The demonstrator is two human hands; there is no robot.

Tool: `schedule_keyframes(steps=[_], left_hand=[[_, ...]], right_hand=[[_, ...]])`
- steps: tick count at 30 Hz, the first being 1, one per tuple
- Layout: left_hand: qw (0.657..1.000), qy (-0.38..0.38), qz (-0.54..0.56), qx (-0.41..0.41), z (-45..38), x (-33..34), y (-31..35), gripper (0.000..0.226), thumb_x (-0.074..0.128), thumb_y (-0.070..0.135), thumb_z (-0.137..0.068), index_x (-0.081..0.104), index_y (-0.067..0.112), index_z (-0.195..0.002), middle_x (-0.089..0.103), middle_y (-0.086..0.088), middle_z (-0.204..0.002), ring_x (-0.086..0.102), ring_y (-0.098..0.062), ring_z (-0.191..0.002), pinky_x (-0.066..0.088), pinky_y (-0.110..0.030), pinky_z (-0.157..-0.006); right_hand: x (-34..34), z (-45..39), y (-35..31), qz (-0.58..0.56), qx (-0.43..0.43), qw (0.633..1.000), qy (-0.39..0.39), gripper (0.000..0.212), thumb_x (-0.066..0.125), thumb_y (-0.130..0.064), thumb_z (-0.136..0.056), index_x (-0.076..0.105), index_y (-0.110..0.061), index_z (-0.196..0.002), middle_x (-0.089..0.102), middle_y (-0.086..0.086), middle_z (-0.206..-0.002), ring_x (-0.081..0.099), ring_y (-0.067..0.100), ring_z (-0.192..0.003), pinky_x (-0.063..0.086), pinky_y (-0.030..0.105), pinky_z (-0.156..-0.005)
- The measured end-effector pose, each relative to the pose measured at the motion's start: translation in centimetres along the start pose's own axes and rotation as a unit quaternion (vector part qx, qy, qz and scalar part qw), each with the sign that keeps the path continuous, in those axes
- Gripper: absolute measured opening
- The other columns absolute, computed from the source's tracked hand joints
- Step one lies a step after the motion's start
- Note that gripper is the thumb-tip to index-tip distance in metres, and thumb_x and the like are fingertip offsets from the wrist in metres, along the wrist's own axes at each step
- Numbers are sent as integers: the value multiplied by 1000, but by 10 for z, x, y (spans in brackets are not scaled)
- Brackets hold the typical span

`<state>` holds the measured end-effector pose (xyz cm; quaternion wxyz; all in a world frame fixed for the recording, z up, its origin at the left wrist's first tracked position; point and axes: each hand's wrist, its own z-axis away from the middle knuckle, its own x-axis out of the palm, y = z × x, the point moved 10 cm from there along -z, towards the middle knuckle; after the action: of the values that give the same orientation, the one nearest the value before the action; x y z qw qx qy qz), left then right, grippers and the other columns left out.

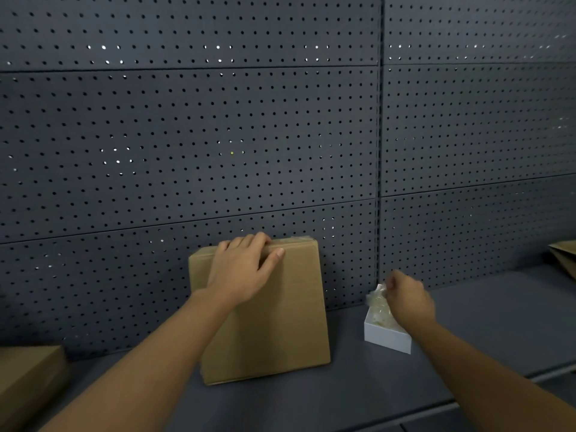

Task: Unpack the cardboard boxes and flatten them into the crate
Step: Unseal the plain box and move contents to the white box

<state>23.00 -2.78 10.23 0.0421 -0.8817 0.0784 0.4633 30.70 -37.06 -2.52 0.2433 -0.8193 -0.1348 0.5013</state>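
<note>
1. A plain brown cardboard box [31,381] sits at the near left edge of the dark grey shelf [486,325], only partly in view.
2. The main cardboard box [280,322] stands on the shelf at centre, closed, smooth and unprinted. Its broad face tips back, so the top edge leans toward the wall behind. A strip of clear tape shows along that top edge.
3. The left hand [243,269] grips the box's top edge, fingers curled over the far side and thumb stretched along the front face.
4. Just right of the box, apart from it, a small white tray [386,338] holds crumpled clear plastic [378,304].
5. The right hand [411,297] hovers over the tray, its fingers pinching the top of the plastic.
6. At the far right edge, a corner of another brown cardboard piece [565,254] rests on the shelf.
7. Behind everything rises a dark grey pegboard wall [218,135], panelled and dotted with holes.
</note>
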Motion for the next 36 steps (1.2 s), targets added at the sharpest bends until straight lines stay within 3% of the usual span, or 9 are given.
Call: schedule_keyframes(steps=[4,8,10,14,17,21,27,32,36], left_hand=[[1000,3,-11,-2,2,-1,1,56,18,68,-104,49,32,-134,63,9,-131,55,-16,-123,34,-40,-105],[1000,8,-12,-3,6,-2,3,58,17,68,-104,49,32,-135,63,9,-131,55,-16,-123,35,-41,-106],[1000,7,-13,-4,8,-4,5,58,17,68,-104,49,32,-136,63,9,-132,55,-16,-123,35,-40,-107],[1000,4,-13,-7,15,-8,7,58,18,68,-103,48,32,-138,61,9,-134,53,-16,-126,34,-40,-108],[1000,4,-15,-7,19,-10,9,57,19,68,-104,48,33,-138,61,10,-134,52,-15,-126,34,-38,-108],[1000,0,-8,-12,22,-13,10,56,20,67,-104,49,32,-137,61,10,-134,52,-16,-126,32,-38,-108],[1000,-5,-7,-20,25,-15,10,58,19,69,-103,48,34,-138,61,11,-135,52,-14,-126,34,-37,-110],[999,-4,-3,-32,30,-31,15,67,25,73,-101,54,30,-144,61,10,-142,53,-12,-131,38,-35,-109],[999,14,38,-24,36,-49,14,55,24,62,-106,67,32,-124,66,12,-120,56,-12,-114,37,-38,-101]], right_hand=[[11,4,-12,100,-31,992,-70,31,51,-1,-95,39,-16,-70,51,3,-77,52,24,-71,39,32,-58],[-1,11,-33,170,-75,981,-64,27,54,-2,-93,40,-13,-73,51,7,-102,54,28,-102,37,31,-76],[-3,12,-38,177,-86,979,-59,27,54,0,-93,40,-13,-73,52,9,-110,51,27,-97,37,30,-75],[-7,16,-43,130,-74,986,-70,20,51,4,-90,41,-13,-92,51,5,-87,47,23,-69,32,31,-55],[-10,21,-43,129,-65,986,-78,20,51,3,-89,41,-13,-93,46,1,-76,42,18,-60,32,31,-51],[-15,24,-41,71,-43,993,-87,16,51,-5,-91,39,-14,-94,44,-1,-75,41,14,-61,32,29,-52],[-44,35,-80,-108,-60,992,-19,14,55,-22,-96,52,-15,-84,61,5,-78,57,23,-66,47,36,-59],[-80,57,-175,-247,-187,951,-16,15,58,-21,-98,61,-18,-83,62,0,-73,53,14,-61,47,33,-60],[-103,72,-232,-231,-271,934,-15,12,63,-23,-98,74,-18,-96,61,-1,-98,58,10,-87,45,17,-74]])
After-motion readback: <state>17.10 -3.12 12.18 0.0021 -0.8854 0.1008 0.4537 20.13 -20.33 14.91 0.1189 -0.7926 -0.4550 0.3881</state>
